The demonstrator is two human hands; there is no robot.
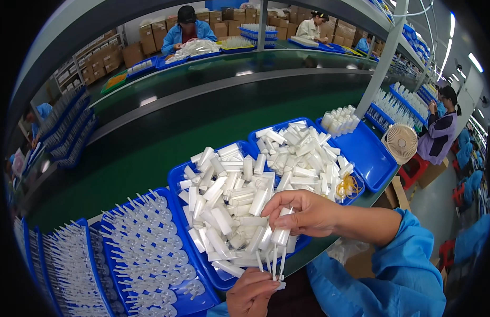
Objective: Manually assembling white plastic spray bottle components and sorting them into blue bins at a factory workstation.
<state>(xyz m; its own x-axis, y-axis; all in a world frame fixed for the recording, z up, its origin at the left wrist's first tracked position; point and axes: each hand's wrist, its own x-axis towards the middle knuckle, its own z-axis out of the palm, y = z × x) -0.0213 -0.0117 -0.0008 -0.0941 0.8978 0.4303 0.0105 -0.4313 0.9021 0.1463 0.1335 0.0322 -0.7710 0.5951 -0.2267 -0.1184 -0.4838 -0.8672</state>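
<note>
Above a blue tray (222, 280) heaped with white tube-like pieces (223, 219), my right hand (308, 211) pinches a white tube (283, 228). Below it, my left hand (250, 293) closes on several thin white stems (275, 267) near their lower ends. The stems point up toward the tube; whether their tips are inside it, I cannot tell. To the left, clear round-based pieces with thin stems (149, 253) stand in rows in another blue tray (194, 304).
A second heaped tray (359, 195) holds yellow rubber bands (348, 186). Behind it, a blue tray (364, 153) has upright white tubes at one corner. A small fan (402, 141) stands at right. The green conveyor belt (134, 169) runs behind; people work across it.
</note>
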